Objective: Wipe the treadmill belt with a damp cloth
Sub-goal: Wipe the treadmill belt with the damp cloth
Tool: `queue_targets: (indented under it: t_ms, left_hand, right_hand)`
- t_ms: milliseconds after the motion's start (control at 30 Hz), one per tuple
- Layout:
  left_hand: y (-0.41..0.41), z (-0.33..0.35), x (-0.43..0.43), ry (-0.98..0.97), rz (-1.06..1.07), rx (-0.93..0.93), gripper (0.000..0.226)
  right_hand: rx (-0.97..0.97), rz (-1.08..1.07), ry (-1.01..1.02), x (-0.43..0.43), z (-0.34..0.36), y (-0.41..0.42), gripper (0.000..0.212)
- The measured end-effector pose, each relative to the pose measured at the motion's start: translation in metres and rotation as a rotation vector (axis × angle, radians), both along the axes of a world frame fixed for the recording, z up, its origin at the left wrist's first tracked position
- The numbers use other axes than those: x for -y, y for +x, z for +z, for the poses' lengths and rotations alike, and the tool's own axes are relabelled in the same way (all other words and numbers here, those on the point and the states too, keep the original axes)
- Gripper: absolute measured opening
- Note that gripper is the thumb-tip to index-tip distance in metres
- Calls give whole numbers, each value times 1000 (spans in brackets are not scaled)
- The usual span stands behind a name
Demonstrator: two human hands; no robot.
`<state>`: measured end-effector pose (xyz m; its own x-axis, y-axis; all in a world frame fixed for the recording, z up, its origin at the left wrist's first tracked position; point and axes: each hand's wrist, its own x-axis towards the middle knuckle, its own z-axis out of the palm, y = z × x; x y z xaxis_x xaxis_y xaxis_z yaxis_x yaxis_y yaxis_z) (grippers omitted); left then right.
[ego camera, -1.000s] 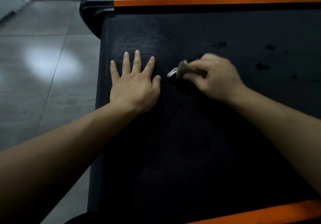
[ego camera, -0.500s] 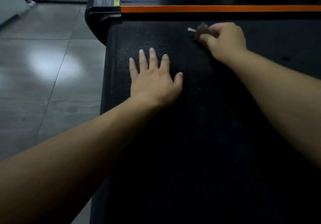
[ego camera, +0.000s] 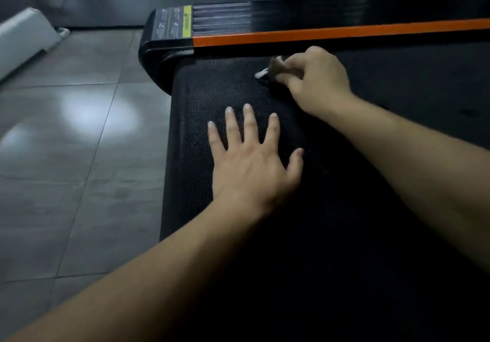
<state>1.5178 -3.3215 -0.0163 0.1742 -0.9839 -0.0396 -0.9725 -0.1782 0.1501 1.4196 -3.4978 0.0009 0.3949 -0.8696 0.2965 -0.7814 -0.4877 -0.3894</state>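
The black, fine-dimpled treadmill belt (ego camera: 201,95) runs alongside a black side rail with an orange stripe (ego camera: 318,35). The right hand (ego camera: 316,83) has its fingers curled round a small brownish cloth with a white edge (ego camera: 273,67), which is down at the belt close beside the rail, near the rail's rounded end. The left hand (ego camera: 252,161) lies flat on the belt with straight, spread fingers, farther from the rail than the cloth. Grey floor tiles (ego camera: 79,156) lie past the rail's end.

I see the left hand (ego camera: 254,161) flat on the treadmill belt (ego camera: 344,235), fingers spread; the right hand (ego camera: 315,81) grips a small cloth (ego camera: 274,67) (brownish, blurred) near the far orange rail (ego camera: 344,32).
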Motion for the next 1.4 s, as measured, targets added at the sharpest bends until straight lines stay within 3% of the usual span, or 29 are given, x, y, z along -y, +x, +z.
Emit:
queue_targets:
  t_ms: [67,200,333,400,500,567,733,800,900,1067,1100,1233,1267,1400]
  left_hand:
    - [0,-2,0,-8,-4,2,78]
    - [0,-2,-1,-30,-2,1,79]
    - [-1,-2,0,-35,-1,2,79]
    - [0,-2,-1,-38,1,1,80]
    - [0,-2,-2,-40,-1,1,81]
    - [0,-2,-2,-47,-7,-7,80]
    - [1,-3,-1,-54,-108,-4,76]
    - [1,-3,-1,-49,-106,-9,77]
    - [1,-2,0,-44,-91,-16,78]
    - [0,0,-1,-15,-92,-16,79]
    - [1,0,0,-14,-88,-12,79]
    - [1,0,0,-14,-83,-3,79]
    - [1,0,-1,-16,-83,-2,77]
    - [-1,0,-3,-21,-85,-4,73]
  right_hand:
    - [-51,0,-6,7,5,-4,31]
    - [-35,-337,-4,35,16,-12,30]
    - [-18,8,-17,2,2,-1,29]
    - [-97,26,-22,9,7,-16,32]
    - [-143,-336,-23,48,22,-59,37]
    - [-96,-446,5,55,22,-77,37]
    - [-87,-81,67,17,11,-78,26]
    - [-142,-214,30,34,18,-92,31]
    - [-51,-515,51,52,22,-104,37]
    - [-121,-96,37,-12,5,-106,24]
    - [-148,-106,22,-13,7,-115,24]
    - [-95,-497,29,13,16,-136,30]
    - [-89,-490,4,8,12,-132,31]
    - [-74,-82,24,-65,0,-123,22]
